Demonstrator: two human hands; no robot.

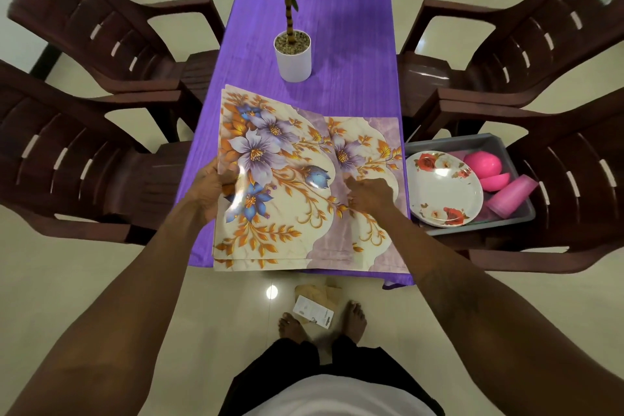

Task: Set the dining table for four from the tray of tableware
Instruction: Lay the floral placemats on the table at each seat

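While left fingers (227,178) grip them, glossy floral placemats (287,209) overlap.

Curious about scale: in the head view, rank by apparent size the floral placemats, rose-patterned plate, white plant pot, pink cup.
1. Glossy floral placemats
2. Round white rose-patterned plate
3. White cylindrical plant pot and pink plastic cup: look alike, unranked.

The single head-worn wide-angle camera faces forward and steeply down, close above the left hand (209,189) gripping the placemats (287,213), the table (354,44) extending beyond that grip.
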